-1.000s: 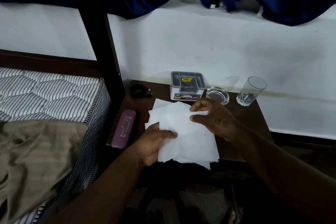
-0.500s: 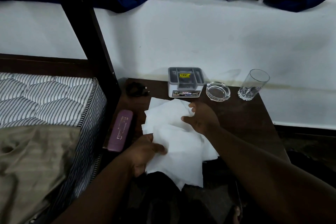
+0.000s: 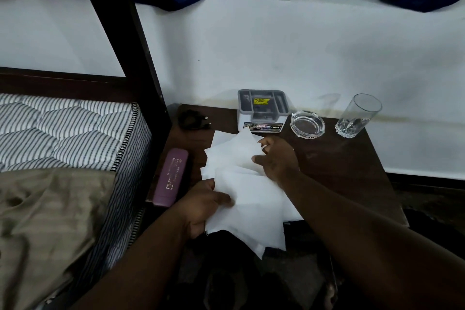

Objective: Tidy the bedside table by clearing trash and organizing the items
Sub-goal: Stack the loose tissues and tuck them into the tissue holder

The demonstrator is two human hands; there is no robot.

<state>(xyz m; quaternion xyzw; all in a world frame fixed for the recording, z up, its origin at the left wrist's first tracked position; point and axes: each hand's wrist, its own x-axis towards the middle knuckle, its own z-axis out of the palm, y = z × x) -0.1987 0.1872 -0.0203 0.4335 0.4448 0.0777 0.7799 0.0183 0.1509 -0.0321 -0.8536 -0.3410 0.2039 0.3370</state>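
**Loose paper, held at both ends**

My left hand grips the near-left edge of the white paper sheets, thumb on top. My right hand pinches the far sheets with curled fingers. The pile lies fanned over the desk front, partly overhanging. I judge the sheets light, limp and easily torn, so they are best gathered by their edges, away from the glass.

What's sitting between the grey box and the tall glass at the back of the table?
A clear glass ashtray sits between the grey box and the tall glass, as the head view shows.
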